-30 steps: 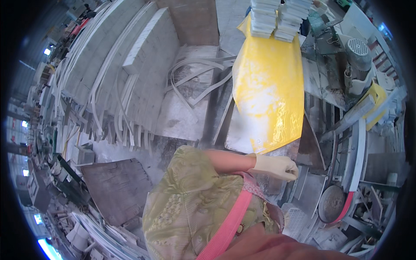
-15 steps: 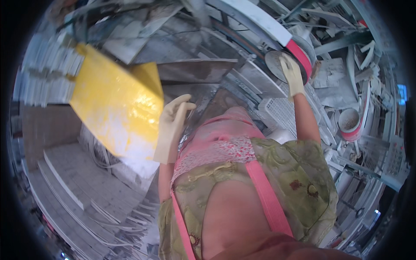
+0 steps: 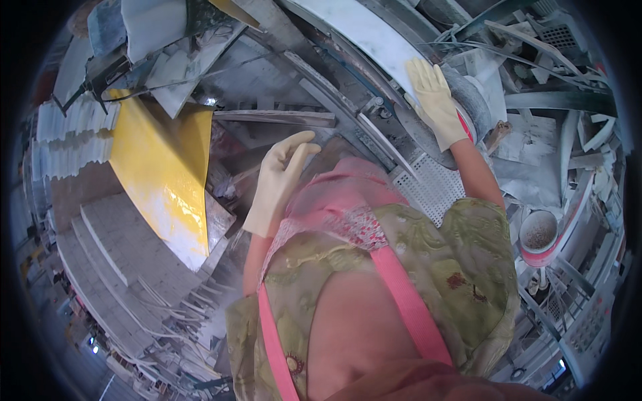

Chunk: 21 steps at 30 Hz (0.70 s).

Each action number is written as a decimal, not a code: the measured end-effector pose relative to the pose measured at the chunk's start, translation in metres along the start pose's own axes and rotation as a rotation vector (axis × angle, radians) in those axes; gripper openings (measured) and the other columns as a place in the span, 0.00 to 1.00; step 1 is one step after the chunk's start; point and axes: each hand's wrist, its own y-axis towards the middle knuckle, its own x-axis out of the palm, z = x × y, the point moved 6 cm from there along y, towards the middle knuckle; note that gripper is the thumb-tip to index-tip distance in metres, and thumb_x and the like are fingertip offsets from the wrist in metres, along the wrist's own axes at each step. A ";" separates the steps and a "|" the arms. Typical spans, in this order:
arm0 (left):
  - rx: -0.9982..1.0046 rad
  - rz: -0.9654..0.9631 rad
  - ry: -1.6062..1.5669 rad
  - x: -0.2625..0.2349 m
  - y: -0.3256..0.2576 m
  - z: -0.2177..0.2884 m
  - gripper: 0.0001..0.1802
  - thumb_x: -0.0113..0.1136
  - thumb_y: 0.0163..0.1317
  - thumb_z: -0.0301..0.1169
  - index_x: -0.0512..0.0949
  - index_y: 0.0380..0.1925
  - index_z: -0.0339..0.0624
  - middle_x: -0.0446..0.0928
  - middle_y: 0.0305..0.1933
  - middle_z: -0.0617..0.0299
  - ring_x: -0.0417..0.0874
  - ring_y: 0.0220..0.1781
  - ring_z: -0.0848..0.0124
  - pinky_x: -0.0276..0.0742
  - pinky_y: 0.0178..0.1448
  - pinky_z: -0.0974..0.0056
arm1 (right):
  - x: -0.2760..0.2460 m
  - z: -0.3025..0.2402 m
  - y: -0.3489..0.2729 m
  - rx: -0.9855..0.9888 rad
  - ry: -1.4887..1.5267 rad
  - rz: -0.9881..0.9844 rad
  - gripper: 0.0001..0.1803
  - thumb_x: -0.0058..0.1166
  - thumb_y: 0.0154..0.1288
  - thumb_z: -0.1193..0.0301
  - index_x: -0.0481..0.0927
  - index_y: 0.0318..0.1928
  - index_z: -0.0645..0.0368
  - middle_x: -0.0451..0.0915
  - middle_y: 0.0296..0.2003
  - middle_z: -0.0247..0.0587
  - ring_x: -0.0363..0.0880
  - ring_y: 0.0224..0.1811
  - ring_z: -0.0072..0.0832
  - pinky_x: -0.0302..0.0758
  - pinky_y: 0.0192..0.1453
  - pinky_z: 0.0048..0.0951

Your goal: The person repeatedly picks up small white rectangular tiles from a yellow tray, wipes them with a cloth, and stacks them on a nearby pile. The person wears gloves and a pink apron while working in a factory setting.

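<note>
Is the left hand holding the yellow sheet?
No, the gloved left hand hangs open in the air, apart from the yellow sheet.

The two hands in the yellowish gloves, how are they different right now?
The right hand reaches up with its fingers spread flat on the long white slab. The left hand hangs lower, fingers together, with nothing seen in it. The right hand is stretched far from the body; the left hand stays near the pink apron. Both wear the same pale rubber gloves.

Glossy yellow sheet [image 3: 164, 177]; perforated metal plate [image 3: 431, 190]
</note>
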 end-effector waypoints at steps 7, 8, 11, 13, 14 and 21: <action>0.000 0.003 0.004 0.007 0.009 0.012 0.20 0.56 0.73 0.34 0.78 0.58 0.31 0.87 0.47 0.56 0.84 0.52 0.73 0.75 0.59 0.68 | -0.019 0.006 0.024 -0.129 -0.014 0.169 0.32 0.56 0.68 0.66 0.68 0.70 0.60 0.73 0.68 0.46 0.68 0.73 0.36 0.60 0.78 0.43; 0.015 0.006 0.006 0.007 0.009 0.013 0.20 0.56 0.73 0.34 0.78 0.58 0.31 0.87 0.47 0.56 0.84 0.52 0.73 0.75 0.59 0.68 | -0.019 0.004 0.030 -0.158 -0.013 0.145 0.33 0.58 0.67 0.65 0.68 0.70 0.60 0.72 0.68 0.46 0.67 0.73 0.36 0.59 0.79 0.44; 0.073 0.018 0.022 0.004 0.006 0.012 0.20 0.56 0.73 0.34 0.78 0.58 0.30 0.87 0.47 0.56 0.84 0.52 0.73 0.76 0.59 0.69 | -0.020 -0.006 0.049 -0.231 -0.007 0.070 0.38 0.63 0.62 0.62 0.66 0.71 0.59 0.69 0.71 0.44 0.64 0.75 0.35 0.58 0.79 0.45; 0.072 0.080 -0.020 -0.001 -0.001 0.006 0.20 0.56 0.73 0.35 0.78 0.58 0.31 0.87 0.46 0.56 0.84 0.51 0.74 0.76 0.57 0.69 | -0.017 -0.009 0.057 -0.201 -0.024 -0.022 0.42 0.66 0.59 0.61 0.65 0.72 0.59 0.67 0.72 0.44 0.62 0.76 0.34 0.56 0.80 0.46; 0.052 0.103 -0.027 -0.004 -0.006 0.002 0.20 0.56 0.73 0.35 0.78 0.58 0.31 0.87 0.46 0.57 0.84 0.50 0.74 0.76 0.56 0.69 | -0.012 -0.010 0.063 -0.166 -0.053 -0.087 0.45 0.67 0.58 0.61 0.63 0.73 0.59 0.64 0.74 0.44 0.59 0.78 0.35 0.55 0.81 0.45; -0.002 0.204 -0.080 -0.032 -0.046 -0.026 0.21 0.56 0.72 0.37 0.79 0.57 0.32 0.86 0.46 0.57 0.84 0.49 0.74 0.78 0.55 0.68 | 0.003 -0.015 0.073 -0.241 0.064 0.172 0.43 0.64 0.58 0.68 0.63 0.74 0.60 0.66 0.73 0.48 0.58 0.78 0.41 0.55 0.80 0.44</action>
